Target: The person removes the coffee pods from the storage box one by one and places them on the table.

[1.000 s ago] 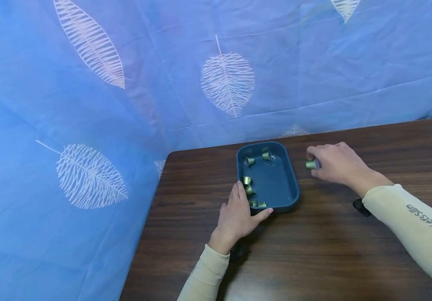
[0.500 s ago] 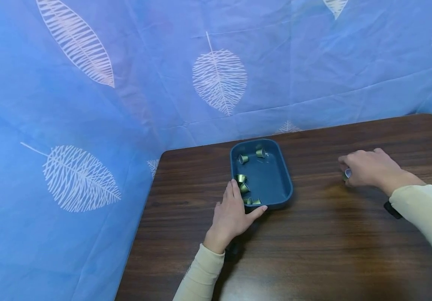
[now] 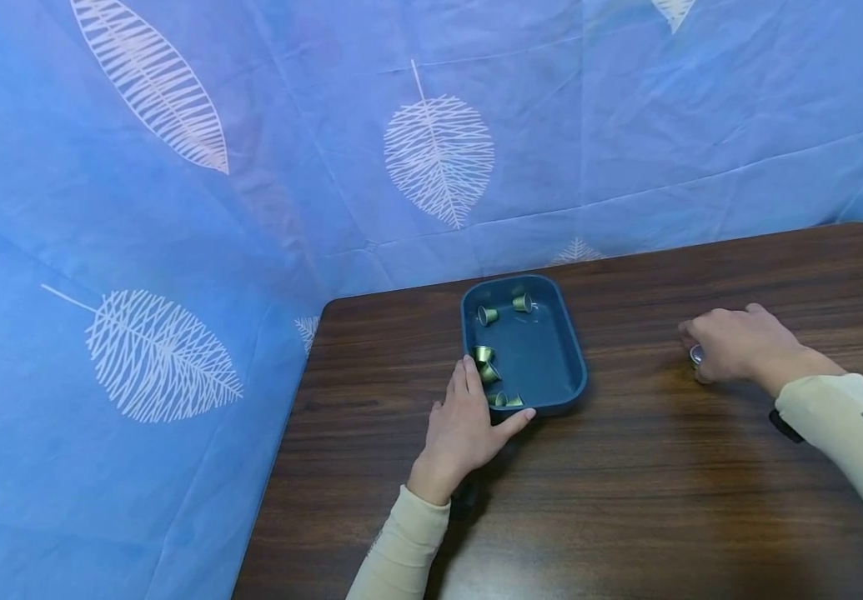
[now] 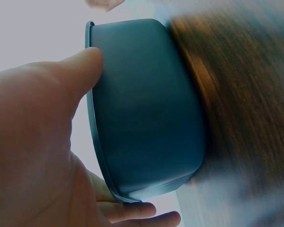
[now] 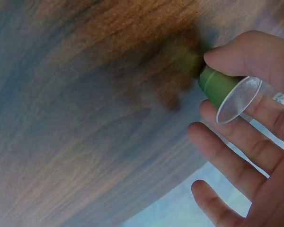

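Observation:
A dark blue rectangular tray point(image 3: 536, 358) stands on the table near its back edge. Several green coffee capsules lie tipped over in it, one of them a capsule point(image 3: 522, 302) at the far end. My left hand point(image 3: 459, 433) spans the tray's near left corner, fingers straight along the side and thumb point(image 4: 87, 66) on the rim. Well to the right, my right hand point(image 3: 739, 346) pinches a green coffee capsule point(image 5: 222, 87) between thumb and fingers, low over the tabletop. Its silvery lid faces the palm, and in the head view the fingers cover most of it.
The brown wood-grain table point(image 3: 589, 500) reaches back to a blue cloth point(image 3: 288, 167) printed with white leaves. Its left edge slants down past the left forearm. A dark strap point(image 3: 785, 425) shows under the right wrist.
My right hand has moved to the right, away from the tray and down toward the tabletop, with the capsule in its fingers. The left hand stays at the tray's corner.

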Tool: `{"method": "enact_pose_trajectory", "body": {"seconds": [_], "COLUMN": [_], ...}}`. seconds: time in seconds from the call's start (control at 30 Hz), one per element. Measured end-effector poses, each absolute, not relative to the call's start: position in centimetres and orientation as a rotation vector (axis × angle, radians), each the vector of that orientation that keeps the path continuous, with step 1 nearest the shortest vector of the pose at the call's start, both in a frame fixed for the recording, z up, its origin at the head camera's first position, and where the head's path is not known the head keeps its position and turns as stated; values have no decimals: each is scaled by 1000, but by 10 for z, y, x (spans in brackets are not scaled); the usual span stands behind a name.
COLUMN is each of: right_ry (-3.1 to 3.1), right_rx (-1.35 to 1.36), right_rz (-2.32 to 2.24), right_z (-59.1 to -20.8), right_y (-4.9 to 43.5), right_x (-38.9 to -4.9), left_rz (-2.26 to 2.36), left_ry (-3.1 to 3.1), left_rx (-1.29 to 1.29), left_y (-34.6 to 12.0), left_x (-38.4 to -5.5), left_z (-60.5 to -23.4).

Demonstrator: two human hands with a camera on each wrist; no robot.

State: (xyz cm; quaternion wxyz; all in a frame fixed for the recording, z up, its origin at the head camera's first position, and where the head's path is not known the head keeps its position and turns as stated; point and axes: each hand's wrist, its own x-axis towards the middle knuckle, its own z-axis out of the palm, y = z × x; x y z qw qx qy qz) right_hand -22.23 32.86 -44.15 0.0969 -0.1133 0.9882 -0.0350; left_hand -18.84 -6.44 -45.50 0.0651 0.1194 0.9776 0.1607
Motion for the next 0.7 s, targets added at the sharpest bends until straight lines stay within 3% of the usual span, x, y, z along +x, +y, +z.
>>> {"method": "enact_pose_trajectory", "body": {"seconds": [0.43,0.7], "right_ry": [2936,2967], "right_rx": [-342,-359], "right_rz": [-62,-58], "right_z": [-440,-413], "right_y": [327,314], "right_x": [-222,-228], "left_rz": [494,503], "left_ry": [2953,2951], "left_rx": [354,362], "left_y": [-64,-63], "left_x": [-189,-189], "left_z": [-454,-455]}}
